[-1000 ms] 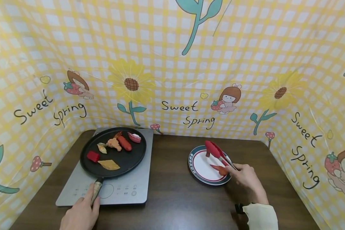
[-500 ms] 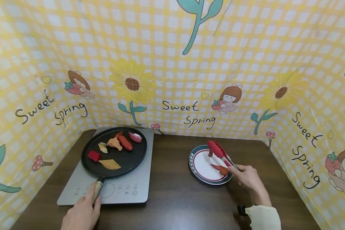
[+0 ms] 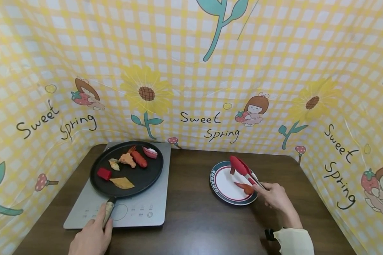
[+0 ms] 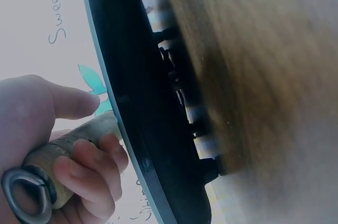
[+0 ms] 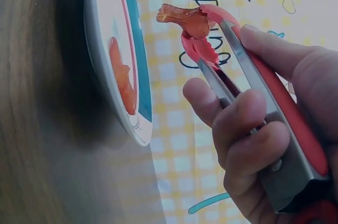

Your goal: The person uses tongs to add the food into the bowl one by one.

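Observation:
My left hand (image 3: 92, 235) grips the handle (image 3: 109, 207) of a round black frying pan (image 3: 143, 182) on a silver induction cooktop (image 3: 157, 203). My right hand (image 3: 274, 198) holds red-tipped metal tongs (image 3: 238, 165) over a blue-rimmed white plate (image 3: 223, 181). Between the tong tips is a brown toy chicken drumstick (image 5: 190, 20), raised off the plate. An orange-red toy food piece (image 3: 247, 189) lies on the plate; its kind is unclear. In the left wrist view, fingers curl around the pan handle (image 4: 79, 139), which ends in a metal ring.
The pan holds several toy foods, among them a sausage (image 3: 139, 159), a fried piece (image 3: 127, 160), a red block (image 3: 104, 173) and a flat yellow piece (image 3: 122, 182). Yellow checked cloth (image 3: 191, 88) encloses the brown table (image 3: 191, 212) at the back and sides.
The tongs with the drumstick shift slightly right over the plate, then a touch back left. My left hand and the pan stay in place.

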`<action>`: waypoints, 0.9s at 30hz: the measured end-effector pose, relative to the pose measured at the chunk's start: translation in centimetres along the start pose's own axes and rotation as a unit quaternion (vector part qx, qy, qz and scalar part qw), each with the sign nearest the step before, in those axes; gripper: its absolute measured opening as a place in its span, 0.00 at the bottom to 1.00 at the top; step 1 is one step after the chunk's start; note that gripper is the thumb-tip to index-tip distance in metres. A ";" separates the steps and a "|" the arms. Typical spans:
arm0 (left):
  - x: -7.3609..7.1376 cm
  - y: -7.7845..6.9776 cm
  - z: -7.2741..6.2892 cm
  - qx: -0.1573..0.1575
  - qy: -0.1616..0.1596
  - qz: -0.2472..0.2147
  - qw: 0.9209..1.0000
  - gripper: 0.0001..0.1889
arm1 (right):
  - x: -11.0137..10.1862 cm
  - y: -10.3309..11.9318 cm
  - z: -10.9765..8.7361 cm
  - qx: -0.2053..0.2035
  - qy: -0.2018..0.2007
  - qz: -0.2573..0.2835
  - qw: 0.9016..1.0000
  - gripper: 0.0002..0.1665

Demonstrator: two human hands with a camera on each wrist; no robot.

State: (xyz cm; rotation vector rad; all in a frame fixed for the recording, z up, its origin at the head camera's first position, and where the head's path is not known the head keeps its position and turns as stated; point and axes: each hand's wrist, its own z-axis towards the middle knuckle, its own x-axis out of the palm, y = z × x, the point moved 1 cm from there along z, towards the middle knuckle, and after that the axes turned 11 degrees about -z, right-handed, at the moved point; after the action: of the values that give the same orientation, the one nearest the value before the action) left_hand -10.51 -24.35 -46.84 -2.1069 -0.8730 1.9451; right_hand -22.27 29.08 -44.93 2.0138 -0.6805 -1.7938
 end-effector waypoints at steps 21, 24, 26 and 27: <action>0.1 0.4 0.0 0.008 -0.001 -0.005 1.000 0.33 | 0.6 1.9 -0.5 -0.023 0.028 -0.001 0.999 0.39; 0.1 0.3 0.0 0.009 -0.002 -0.006 1.000 0.33 | 0.5 2.2 -0.5 -0.036 0.024 -0.006 0.999 0.39; 0.1 0.2 -0.1 0.009 -0.001 -0.006 1.000 0.33 | 0.5 2.3 -0.6 -0.042 0.022 -0.009 0.999 0.40; 0.1 0.2 -0.1 0.009 0.000 -0.006 1.000 0.33 | 0.5 2.4 -0.6 -0.045 0.020 -0.011 0.999 0.41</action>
State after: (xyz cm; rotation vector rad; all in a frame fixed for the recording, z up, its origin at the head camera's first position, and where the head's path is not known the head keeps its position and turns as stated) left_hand -10.38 -24.43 -46.99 -2.0872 -0.8630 1.9392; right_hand -21.88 26.74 -43.92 1.9997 -0.5564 -1.7594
